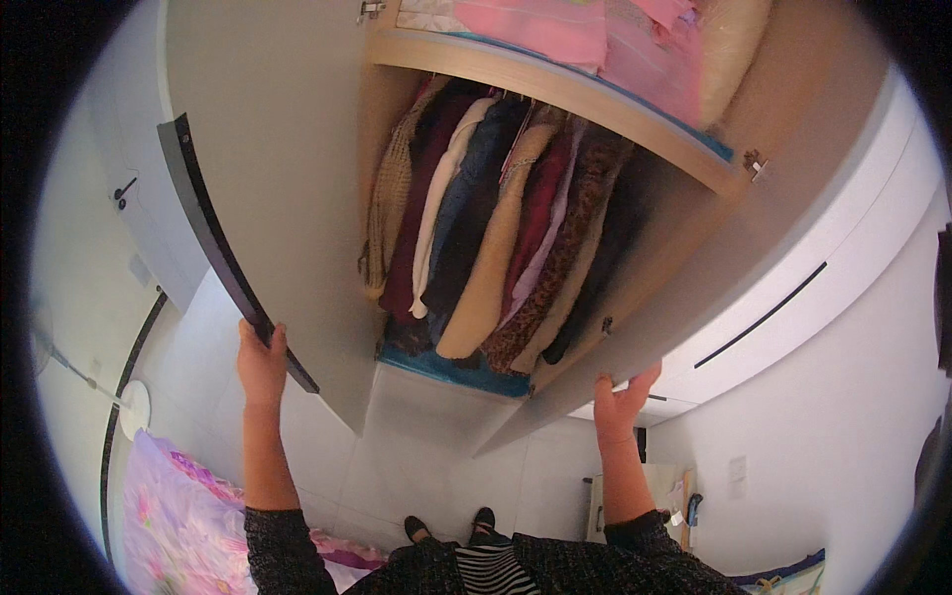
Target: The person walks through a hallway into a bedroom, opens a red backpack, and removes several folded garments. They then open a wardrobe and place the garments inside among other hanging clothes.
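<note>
My left hand (261,362) grips the lower part of a long black handle strip (216,249) on the edge of the left wardrobe door (297,186). On the other side, my right hand (625,401) holds the edge of the right wardrobe door (669,297), thumb on its inner face. Both doors stand swung outward. Between them several garments hang from a rail inside the wardrobe, among them a tan knit cardigan (390,201), a cream garment (446,193), a beige coat (483,297) and a leopard-print garment (554,290). A blue liner (454,374) covers the compartment floor.
Folded pink bedding (550,37) lies on the upper wooden shelf (550,82). Behind me on the left is a bed with a floral cover (186,520), near a white fan base (135,409). A small cabinet (595,513) stands at the right by the wall.
</note>
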